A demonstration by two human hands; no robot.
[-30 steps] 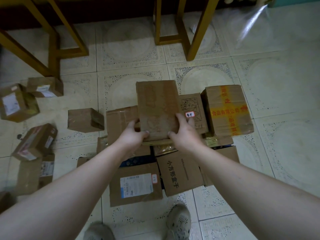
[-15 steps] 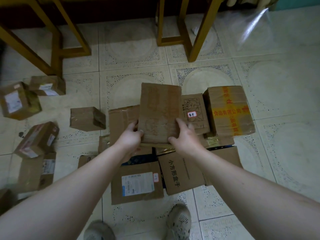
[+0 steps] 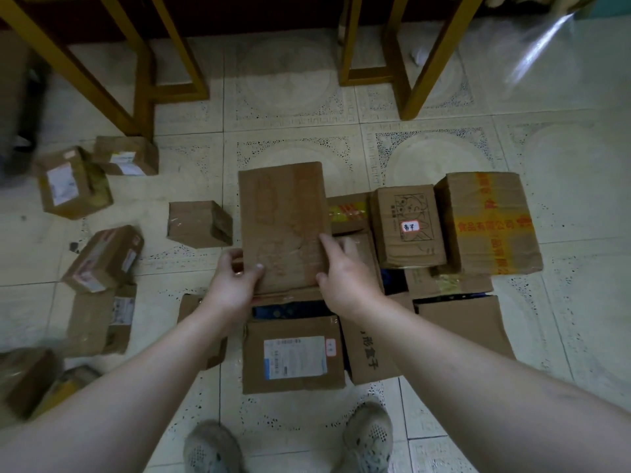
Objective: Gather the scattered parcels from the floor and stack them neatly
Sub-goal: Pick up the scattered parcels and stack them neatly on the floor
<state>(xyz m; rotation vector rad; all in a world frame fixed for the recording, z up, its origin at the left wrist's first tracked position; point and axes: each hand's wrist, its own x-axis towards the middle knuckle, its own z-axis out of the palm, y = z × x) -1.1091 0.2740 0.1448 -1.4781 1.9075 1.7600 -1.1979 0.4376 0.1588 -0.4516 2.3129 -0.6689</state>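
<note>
Presently, the flat brown parcel (image 3: 283, 227) lies over the gathered cluster, near the labelled box (image 3: 293, 356). The left hand (image 3: 235, 285) and right hand (image 3: 345, 278) grip its near end, thumbs on top. Judged roughly half done: several loose parcels (image 3: 102, 257) lie scattered to the left, unstacked.

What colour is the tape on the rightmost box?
The tape is yellow with red lettering; head view.
</note>
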